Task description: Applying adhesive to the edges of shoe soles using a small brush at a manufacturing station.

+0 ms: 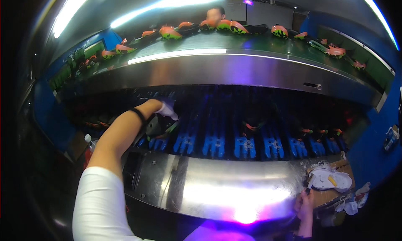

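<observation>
My left hand [168, 110], in a white glove, reaches over the lower conveyor. Its fingers close on the upper part of a dark shoe [158, 127] with green and orange edging; the far fingertips are hard to see. At the lower right, my bare right hand [305, 202] is wrapped round the dark handle of a small brush [310, 185], its pale end pointing up. That brush is beside a white shoe sole [333, 179], on which a small yellow piece [332, 180] lies.
Blue shoe holders [214, 145] line the lower conveyor, with more dark shoes [253, 124] there. A metal ledge [226, 182] runs in front. Orange and green shoes [171, 32] stand on the upper green belt [197, 45]. Cardboard [324, 196] lies under the sole. A person [215, 16] is beyond.
</observation>
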Demonstrator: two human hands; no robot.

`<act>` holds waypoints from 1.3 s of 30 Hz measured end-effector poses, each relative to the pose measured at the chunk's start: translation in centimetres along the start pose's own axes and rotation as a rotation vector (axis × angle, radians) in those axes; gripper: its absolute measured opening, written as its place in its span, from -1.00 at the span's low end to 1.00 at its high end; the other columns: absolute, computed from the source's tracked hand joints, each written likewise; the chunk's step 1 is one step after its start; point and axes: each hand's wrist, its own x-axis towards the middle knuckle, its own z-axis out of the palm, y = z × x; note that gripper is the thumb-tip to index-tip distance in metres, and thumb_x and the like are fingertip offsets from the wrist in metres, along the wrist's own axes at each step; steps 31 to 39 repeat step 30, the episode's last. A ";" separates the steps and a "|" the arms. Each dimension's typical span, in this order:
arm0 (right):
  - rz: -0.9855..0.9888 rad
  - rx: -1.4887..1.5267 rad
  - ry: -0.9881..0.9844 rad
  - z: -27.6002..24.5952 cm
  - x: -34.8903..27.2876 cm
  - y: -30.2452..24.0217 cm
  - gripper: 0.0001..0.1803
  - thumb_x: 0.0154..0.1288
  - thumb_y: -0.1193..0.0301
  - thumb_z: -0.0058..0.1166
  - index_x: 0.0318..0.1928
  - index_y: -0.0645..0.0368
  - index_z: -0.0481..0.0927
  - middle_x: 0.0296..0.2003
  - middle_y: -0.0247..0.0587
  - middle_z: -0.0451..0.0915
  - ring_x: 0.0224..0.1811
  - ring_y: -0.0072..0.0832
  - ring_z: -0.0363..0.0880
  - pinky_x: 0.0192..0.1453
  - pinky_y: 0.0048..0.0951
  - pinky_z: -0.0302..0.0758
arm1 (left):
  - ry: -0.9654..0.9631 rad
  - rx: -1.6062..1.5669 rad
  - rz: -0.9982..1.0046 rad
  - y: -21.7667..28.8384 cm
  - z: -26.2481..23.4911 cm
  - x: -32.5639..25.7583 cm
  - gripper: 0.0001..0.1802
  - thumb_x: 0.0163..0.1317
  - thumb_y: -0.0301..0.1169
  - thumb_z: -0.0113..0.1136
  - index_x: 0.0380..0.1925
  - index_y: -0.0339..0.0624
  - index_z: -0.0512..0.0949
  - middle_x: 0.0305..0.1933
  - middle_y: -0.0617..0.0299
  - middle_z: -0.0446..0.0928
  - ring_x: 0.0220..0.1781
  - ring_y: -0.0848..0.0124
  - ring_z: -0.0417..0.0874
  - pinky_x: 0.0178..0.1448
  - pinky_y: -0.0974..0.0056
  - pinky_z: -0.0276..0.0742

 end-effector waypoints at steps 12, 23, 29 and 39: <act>-0.120 0.134 -0.009 0.0 -1.2 0.5 -0.80 0.43 0.32 -0.07 -0.02 0.00 0.29 -0.66 -0.38 0.30 -0.83 -0.63 0.18 -0.85 -0.59 0.07 | 0.043 0.529 0.060 -2.5 1.8 4.0 -0.26 0.06 0.22 0.12 0.03 -0.15 0.58 0.10 -0.05 0.55 0.15 0.11 0.56 0.17 0.10 0.49; -0.126 0.177 -0.004 0.4 -1.5 0.3 -0.74 0.40 0.36 -0.01 0.05 0.04 0.38 -0.68 -0.40 0.28 -0.81 -0.64 0.19 -0.81 -0.57 0.10 | 0.368 0.132 0.557 31.6 5.2 8.5 -0.26 0.00 0.10 0.28 0.11 -0.17 0.52 0.14 -0.07 0.51 0.27 0.05 0.45 0.32 0.02 0.36; -0.083 0.202 -0.027 -0.4 -1.5 0.4 -0.74 0.40 0.38 0.05 0.04 0.09 0.38 -0.64 -0.38 0.32 -0.78 -0.66 0.23 -0.75 -0.57 0.14 | 0.260 0.221 0.432 35.3 7.3 5.1 -0.38 0.05 -0.01 0.27 0.10 -0.04 0.55 0.31 -0.08 0.36 0.41 0.09 0.29 0.37 -0.05 0.31; -0.067 0.218 -0.036 -0.4 -1.0 0.4 -0.72 0.39 0.38 0.06 0.05 0.08 0.37 -0.64 -0.38 0.32 -0.78 -0.65 0.23 -0.76 -0.57 0.16 | 0.161 0.314 0.461 34.8 6.5 4.3 -0.35 0.02 -0.04 0.32 0.14 0.01 0.53 0.37 -0.08 0.30 0.45 0.01 0.23 0.41 -0.12 0.24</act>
